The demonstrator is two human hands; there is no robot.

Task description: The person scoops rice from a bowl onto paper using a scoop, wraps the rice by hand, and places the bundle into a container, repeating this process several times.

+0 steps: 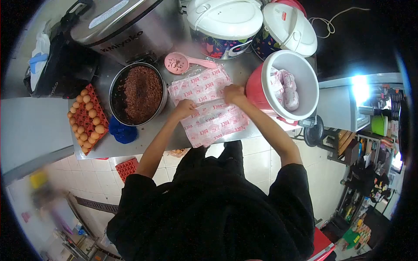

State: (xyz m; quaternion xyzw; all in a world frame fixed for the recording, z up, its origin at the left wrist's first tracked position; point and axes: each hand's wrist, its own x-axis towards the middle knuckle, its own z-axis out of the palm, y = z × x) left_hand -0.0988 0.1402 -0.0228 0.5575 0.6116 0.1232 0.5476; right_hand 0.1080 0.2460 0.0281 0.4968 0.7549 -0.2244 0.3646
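Note:
Printed wrapping paper in pink and white point(215, 119) lies on the steel table, one part hanging near the front edge and another part farther back. My left hand point(186, 108) is closed on the paper's left side, at the line between the two parts. On the right side of that line, my right hand point(234, 94) is closed on the paper too. Just right of my right hand stands a pink and white tub point(311, 87), open, with several wrapped bundles point(291, 98) inside. A pink scoop point(178, 63) rests behind the paper, with brown grains in it.
A round pan of reddish-brown rice point(141, 93) sits left of my hands. Beyond are a large steel cooker point(126, 39) and lidded containers point(226, 19). At the left, eggs fill a red tray point(93, 111) beside a blue bundle point(123, 130). The table's front edge point(159, 146) is close to me.

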